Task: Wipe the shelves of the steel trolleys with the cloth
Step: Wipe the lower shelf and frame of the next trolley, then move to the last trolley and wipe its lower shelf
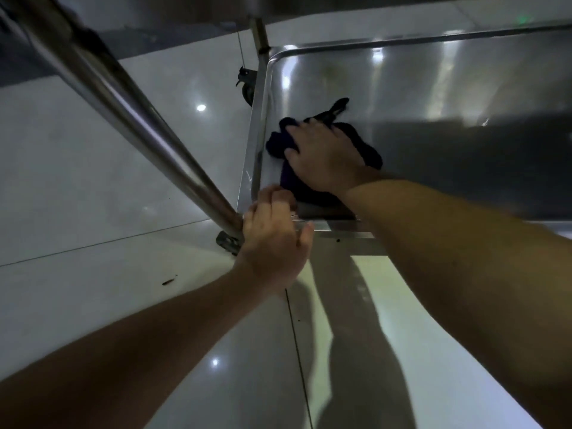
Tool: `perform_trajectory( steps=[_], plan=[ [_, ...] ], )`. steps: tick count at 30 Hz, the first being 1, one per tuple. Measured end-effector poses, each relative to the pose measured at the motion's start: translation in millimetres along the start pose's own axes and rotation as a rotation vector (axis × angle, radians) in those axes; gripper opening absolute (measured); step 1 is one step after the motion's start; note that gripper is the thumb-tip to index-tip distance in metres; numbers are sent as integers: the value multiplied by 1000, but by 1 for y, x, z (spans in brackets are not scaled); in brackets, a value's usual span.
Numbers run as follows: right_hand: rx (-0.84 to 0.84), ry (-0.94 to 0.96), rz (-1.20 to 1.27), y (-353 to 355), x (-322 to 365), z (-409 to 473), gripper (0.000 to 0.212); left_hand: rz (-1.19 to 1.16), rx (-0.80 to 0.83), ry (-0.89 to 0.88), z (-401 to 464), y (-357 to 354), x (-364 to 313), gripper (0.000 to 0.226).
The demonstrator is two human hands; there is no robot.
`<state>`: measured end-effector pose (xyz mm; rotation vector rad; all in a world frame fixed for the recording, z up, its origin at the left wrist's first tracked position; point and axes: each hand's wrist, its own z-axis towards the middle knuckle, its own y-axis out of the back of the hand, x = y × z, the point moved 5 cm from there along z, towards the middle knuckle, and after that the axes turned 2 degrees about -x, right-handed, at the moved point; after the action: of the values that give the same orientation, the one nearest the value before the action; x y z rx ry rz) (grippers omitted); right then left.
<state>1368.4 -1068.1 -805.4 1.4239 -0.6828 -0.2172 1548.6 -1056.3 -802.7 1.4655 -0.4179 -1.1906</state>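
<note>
On the low shelf, near its left corner, spread fingers (294, 131) of the right hand (325, 156) are pressing flat on the crumpled dark blue cloth (368, 150), which is lying on the shiny steel trolley shelf (448, 97). Fingers of the left hand (275, 239) are curling over the shelf's near rim beside the round steel leg (130, 100). Glossy pale floor tiles (93, 181) are showing below, with a black caster wheel (247, 88) by the far corner.
</note>
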Motion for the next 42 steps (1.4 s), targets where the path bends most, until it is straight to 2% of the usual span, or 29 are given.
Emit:
perform_trajectory(
  steps=[2,4,7,9,13,17,23,29,31,37,42],
  plan=[
    [59,114,38,-7,22,-3,56,-91,-114,-80,-4,12,3,32],
    [90,216,37,-10,32,-13,56,-110,-180,-190,-10,22,7,30],
    [145,315,7,-14,32,-33,57,-170,-212,-269,-20,31,7,21],
    [181,395,-28,-16,30,-51,61,-214,-176,-294,-24,32,5,15],
    [172,528,-59,-7,23,-83,62,-361,-4,-125,-26,28,11,19],
    [142,571,-141,6,15,-107,50,-281,44,-79,-28,27,3,23],
    [50,484,-226,27,-16,-146,41,-169,56,-15,-27,26,-2,30],
    [150,404,-338,45,-41,-161,40,-51,125,39,-30,21,-4,18],
    [180,384,-379,50,-53,-169,41,14,213,30,-29,14,-6,9],
    [302,194,-368,70,-75,-200,46,263,626,31,-40,-12,-11,17],
    [623,-116,-163,77,-71,-275,40,389,714,-13,-61,18,-42,19]
  ],
)
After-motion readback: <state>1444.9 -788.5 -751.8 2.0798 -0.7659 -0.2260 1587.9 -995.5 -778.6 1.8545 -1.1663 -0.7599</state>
